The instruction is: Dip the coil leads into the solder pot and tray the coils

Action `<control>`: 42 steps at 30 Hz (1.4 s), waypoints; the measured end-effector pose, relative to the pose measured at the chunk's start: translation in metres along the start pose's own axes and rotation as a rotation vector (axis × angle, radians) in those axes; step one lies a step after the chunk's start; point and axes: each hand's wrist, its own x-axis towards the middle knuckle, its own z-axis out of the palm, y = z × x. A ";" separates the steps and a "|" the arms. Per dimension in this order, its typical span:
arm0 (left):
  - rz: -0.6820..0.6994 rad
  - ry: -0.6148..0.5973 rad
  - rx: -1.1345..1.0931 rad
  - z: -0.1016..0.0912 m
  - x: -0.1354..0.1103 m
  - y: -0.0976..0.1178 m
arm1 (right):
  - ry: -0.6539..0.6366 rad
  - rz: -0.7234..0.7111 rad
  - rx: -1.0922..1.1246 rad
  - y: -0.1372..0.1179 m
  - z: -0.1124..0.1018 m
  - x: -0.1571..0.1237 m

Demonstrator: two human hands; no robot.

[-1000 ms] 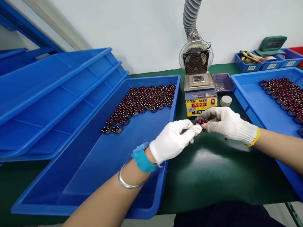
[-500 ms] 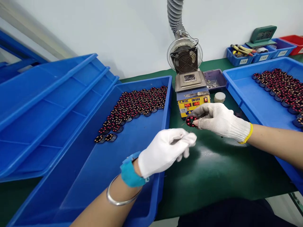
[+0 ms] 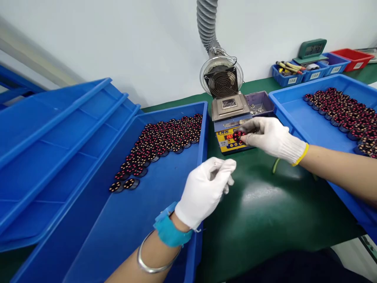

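Note:
My right hand (image 3: 269,135), in a white knit glove with a yellow cuff, pinches a small round black part with red dots (image 3: 239,136). It holds the part in front of the yellow face of the solder pot (image 3: 231,106). Closer to me and to the left, my left hand (image 3: 203,188), gloved in white, is closed with thumb and fingertips pressed together; whatever they may hold is too small to see. Below the left wrist is the rim of a blue tray (image 3: 203,151), where many similar round black parts (image 3: 165,137) stand in rows.
A second blue tray (image 3: 287,106) with more such parts lies on the right. Behind the pot are a fan (image 3: 224,81) on a grey duct hose (image 3: 206,23) and a purple bin (image 3: 265,100). Stacked blue trays (image 3: 59,157) lean at left. Small bins (image 3: 316,72) and a clock (image 3: 312,49) stand back right.
My right hand has raised the round part slightly, now overlapping the solder pot's display. My left hand stays pinched and has shifted slightly left. The whole view has shifted a little.

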 end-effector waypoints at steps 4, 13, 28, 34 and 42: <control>0.116 -0.344 0.490 0.003 0.008 -0.014 | 0.161 -0.181 -0.374 -0.009 -0.024 0.056; 0.119 -0.478 0.630 0.005 0.010 -0.028 | 0.152 -0.231 -0.971 -0.036 -0.019 0.155; 0.133 -0.511 0.662 0.005 0.009 -0.033 | 0.043 -0.239 -1.166 -0.038 0.000 0.162; 0.141 -0.521 0.660 0.005 0.010 -0.032 | 0.052 -0.247 -1.179 -0.040 0.001 0.161; 0.030 -0.135 0.122 0.003 0.015 -0.023 | 0.121 -0.187 -0.881 -0.060 -0.010 0.137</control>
